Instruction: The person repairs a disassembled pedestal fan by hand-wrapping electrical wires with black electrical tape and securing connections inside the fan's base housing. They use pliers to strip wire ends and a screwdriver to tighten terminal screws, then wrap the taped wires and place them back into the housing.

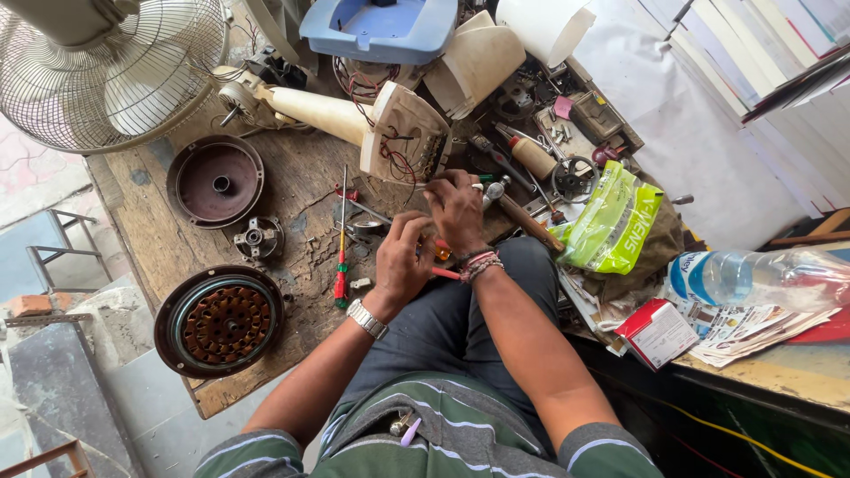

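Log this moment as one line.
left hand: on red-handled tool | right hand: at fan base wiring | wooden bench

Workbench (177, 239) rough worn wood; motor cover (215, 181) dull metal; bag (609, 219) glossy plastic; bottle (753, 276) clear plastic.

Red-and-yellow screwdriver (341, 257), lime-green bag (611, 219), cream fan stand (354, 119) (red wires inside).

— What fills the left of the frame?
— A caged fan head (111, 71) at upper left, a round motor cover (215, 181) below it, a copper-wound stator (221, 323) at lower left.
— And the right?
— A green packet (611, 219), a plastic bottle (753, 276), a red-and-white box (657, 333).
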A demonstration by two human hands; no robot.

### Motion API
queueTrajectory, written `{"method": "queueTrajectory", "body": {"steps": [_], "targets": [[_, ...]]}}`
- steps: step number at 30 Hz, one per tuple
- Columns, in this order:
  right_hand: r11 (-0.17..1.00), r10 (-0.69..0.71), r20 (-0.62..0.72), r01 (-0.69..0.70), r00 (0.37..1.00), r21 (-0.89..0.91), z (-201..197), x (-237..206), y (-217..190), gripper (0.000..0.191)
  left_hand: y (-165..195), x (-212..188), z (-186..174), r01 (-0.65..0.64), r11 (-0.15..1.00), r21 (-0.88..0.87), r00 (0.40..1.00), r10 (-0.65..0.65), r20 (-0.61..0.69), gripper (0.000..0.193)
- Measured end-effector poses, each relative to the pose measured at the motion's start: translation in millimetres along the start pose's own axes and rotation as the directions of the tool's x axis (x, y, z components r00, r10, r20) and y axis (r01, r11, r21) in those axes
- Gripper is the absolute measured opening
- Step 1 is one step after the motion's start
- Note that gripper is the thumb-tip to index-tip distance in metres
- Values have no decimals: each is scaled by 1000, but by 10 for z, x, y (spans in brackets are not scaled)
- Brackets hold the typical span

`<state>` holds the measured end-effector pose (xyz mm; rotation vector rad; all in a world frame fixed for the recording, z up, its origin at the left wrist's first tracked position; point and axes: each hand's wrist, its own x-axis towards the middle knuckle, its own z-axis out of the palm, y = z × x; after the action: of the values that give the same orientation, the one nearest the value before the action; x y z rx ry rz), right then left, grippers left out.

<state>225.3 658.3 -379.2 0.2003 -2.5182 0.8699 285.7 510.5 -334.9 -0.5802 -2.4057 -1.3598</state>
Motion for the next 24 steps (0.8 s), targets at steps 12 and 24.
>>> {"method": "queueTrajectory", "body": {"steps": [12,24], "targets": [[935,-56,116,11,992,355,-395,-75,154,15,-372,372,-166,70,960,270,928,-161,335,16],[791,95,159,-172,983,587,-241,-149,44,33,-306,395,-281,227,962,-151,968,-205,145,17]]}}
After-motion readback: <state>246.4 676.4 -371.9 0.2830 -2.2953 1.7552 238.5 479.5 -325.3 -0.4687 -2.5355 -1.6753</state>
